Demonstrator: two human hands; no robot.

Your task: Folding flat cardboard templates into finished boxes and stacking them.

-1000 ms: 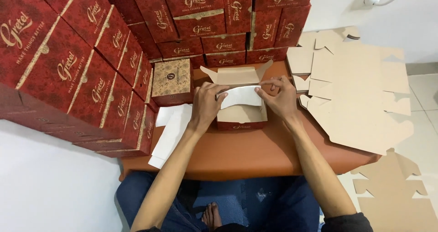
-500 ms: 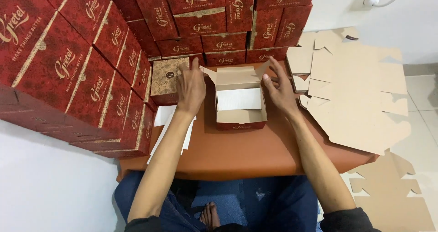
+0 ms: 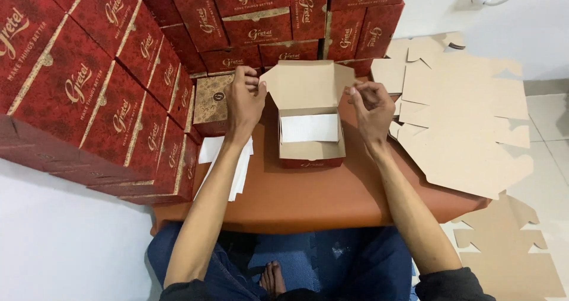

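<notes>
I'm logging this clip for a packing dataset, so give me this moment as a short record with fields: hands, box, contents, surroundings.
left hand: at the left edge of the open box's raised lid, fingers curled
right hand: at the lid's right edge, fingers pinched
open box: red outside, brown inside, lid up, on the orange table
contents: white sheet lying inside
left of box: white paper stack
right: flat cardboard blanks
behind and left: stacked red boxes

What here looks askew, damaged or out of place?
Little stands out. The flat cardboard blanks overhang the table's right edge, with more on the floor. The white sheets lie fanned, not squared. The open box sits straight, a white sheet inside, with the left hand and right hand at its flaps.
</notes>
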